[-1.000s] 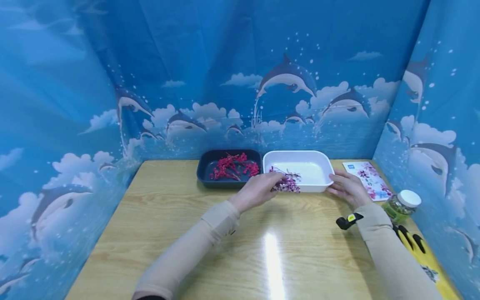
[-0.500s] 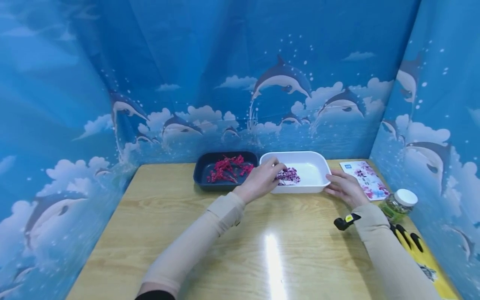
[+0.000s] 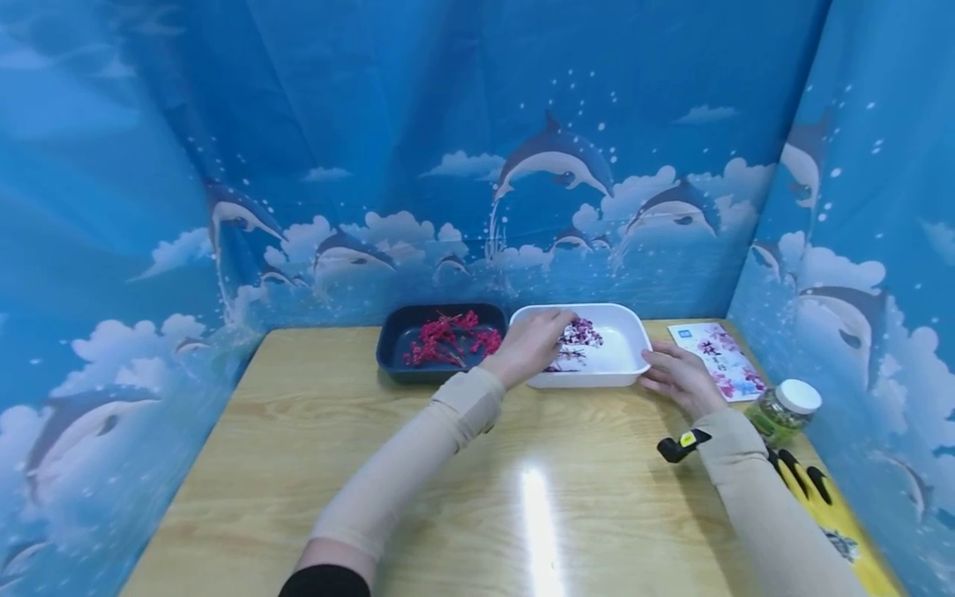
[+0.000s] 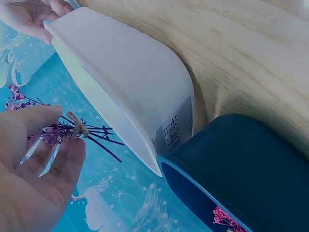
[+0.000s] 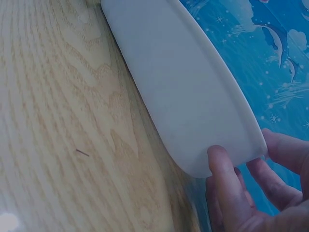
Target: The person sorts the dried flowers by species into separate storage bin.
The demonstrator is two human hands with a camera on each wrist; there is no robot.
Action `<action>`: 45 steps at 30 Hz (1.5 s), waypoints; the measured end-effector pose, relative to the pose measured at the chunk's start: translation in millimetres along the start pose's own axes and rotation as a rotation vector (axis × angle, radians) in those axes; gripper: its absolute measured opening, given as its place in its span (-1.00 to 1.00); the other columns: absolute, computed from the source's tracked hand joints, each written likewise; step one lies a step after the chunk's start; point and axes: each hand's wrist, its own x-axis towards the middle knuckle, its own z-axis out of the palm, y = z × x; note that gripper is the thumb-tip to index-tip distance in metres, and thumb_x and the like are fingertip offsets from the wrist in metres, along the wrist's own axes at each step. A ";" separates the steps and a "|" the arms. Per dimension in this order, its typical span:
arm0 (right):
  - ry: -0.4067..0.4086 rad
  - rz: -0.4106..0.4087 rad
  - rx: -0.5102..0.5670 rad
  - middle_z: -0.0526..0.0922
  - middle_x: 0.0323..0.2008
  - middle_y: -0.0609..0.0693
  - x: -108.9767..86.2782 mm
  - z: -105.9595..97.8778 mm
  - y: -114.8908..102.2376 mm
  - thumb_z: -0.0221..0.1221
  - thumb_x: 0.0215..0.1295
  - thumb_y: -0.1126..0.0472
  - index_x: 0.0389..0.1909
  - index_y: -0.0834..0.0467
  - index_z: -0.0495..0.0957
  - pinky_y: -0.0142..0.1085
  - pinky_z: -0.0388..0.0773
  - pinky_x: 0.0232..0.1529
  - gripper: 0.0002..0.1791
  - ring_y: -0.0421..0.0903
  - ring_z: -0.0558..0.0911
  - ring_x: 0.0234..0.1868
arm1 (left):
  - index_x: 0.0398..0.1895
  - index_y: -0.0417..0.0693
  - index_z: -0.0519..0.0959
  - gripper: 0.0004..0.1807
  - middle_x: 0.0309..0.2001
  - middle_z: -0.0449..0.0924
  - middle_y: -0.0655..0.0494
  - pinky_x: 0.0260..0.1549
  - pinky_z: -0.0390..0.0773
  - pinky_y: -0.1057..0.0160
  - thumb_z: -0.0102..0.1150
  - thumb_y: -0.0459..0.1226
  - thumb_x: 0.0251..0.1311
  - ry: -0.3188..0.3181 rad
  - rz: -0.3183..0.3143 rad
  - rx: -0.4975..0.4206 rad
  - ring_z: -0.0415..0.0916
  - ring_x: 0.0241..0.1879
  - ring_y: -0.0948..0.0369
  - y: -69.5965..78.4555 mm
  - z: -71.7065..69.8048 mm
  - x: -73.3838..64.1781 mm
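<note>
My left hand (image 3: 531, 342) pinches a small bunch of purple dried flowers (image 4: 55, 133) between thumb and fingers, close to the twine (image 4: 77, 124) that ties the stems. The bunch is over the left part of a white rectangular dish (image 3: 622, 352), its flower heads pointing right in the head view. At the dish's right end, my right hand (image 3: 682, 377) holds the corner, with the thumb (image 5: 219, 166) against the outer wall and other fingers at the rim. A dark blue dish (image 3: 391, 352) with pink-red dried flowers (image 3: 440, 336) stands just left of the white one.
On the right lie a floral-printed packet (image 3: 718, 361), a white-lidded jar (image 3: 783, 410) and a yellow-and-black glove (image 3: 828, 514). Blue dolphin-print curtains (image 3: 448, 166) enclose the back and sides of the wooden table (image 3: 336, 439). A tiny stem piece (image 5: 82, 152) lies in front of the white dish.
My left hand has carried the purple bunch from the white dish's front rim farther back over its inside. My right hand has kept its hold on the right end.
</note>
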 end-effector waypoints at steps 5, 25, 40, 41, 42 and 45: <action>-0.006 -0.002 0.004 0.68 -0.04 -0.13 -2.1 1.0 1.6 0.27 0.51 0.17 0.68 0.20 0.01 -0.31 0.78 0.10 -0.11 -0.25 0.79 -0.12 | 0.37 0.13 0.49 -0.52 0.08 0.70 0.18 0.03 0.73 0.31 0.30 -0.27 0.43 -0.044 -0.058 0.021 0.68 -0.01 0.25 3.0 2.6 9.3; 0.003 -0.030 0.025 0.74 -0.15 -0.16 -0.8 -4.0 12.8 0.25 0.52 0.19 0.65 0.25 0.07 -0.29 0.79 0.07 -0.17 -0.22 0.81 -0.12 | 0.43 0.21 0.50 -0.52 0.15 0.63 0.15 0.15 0.72 0.23 0.24 -0.23 0.49 -0.129 -0.186 -0.068 0.61 0.14 0.21 11.0 27.1 33.2; -0.001 -0.048 0.018 0.74 0.00 -0.06 0.9 0.1 20.5 0.27 0.51 0.18 0.62 0.24 0.13 -0.22 0.78 0.14 -0.20 -0.16 0.81 -0.05 | 0.45 0.15 0.46 -0.45 0.26 0.62 0.08 0.16 0.73 0.22 0.31 -0.26 0.43 -0.111 -0.228 -0.094 0.63 0.22 0.15 9.8 44.7 45.7; -0.001 -0.049 0.025 0.74 0.01 -0.04 0.2 0.4 21.0 0.27 0.51 0.19 0.62 0.25 0.15 -0.20 0.78 0.14 -0.21 -0.15 0.81 -0.05 | 0.47 0.14 0.43 -0.42 0.29 0.60 0.06 0.19 0.72 0.21 0.30 -0.27 0.43 -0.108 -0.232 -0.106 0.62 0.24 0.14 10.1 45.4 45.8; -0.003 -0.051 0.024 0.75 0.00 -0.05 -0.2 0.7 21.7 0.26 0.51 0.20 0.61 0.25 0.15 -0.20 0.78 0.14 -0.22 -0.15 0.81 -0.05 | 0.51 0.14 0.39 -0.40 0.33 0.57 0.05 0.22 0.71 0.20 0.29 -0.27 0.45 -0.108 -0.239 -0.126 0.60 0.28 0.13 10.5 45.9 45.7; -0.025 -0.067 0.030 0.77 -0.08 -0.09 -1.0 1.3 21.9 0.25 0.52 0.21 0.61 0.28 0.15 -0.20 0.78 0.13 -0.23 -0.16 0.81 -0.06 | 0.59 0.15 0.27 -0.35 0.44 0.46 0.03 0.32 0.66 0.17 0.21 -0.27 0.51 -0.103 -0.258 -0.185 0.54 0.38 0.10 10.8 45.4 45.2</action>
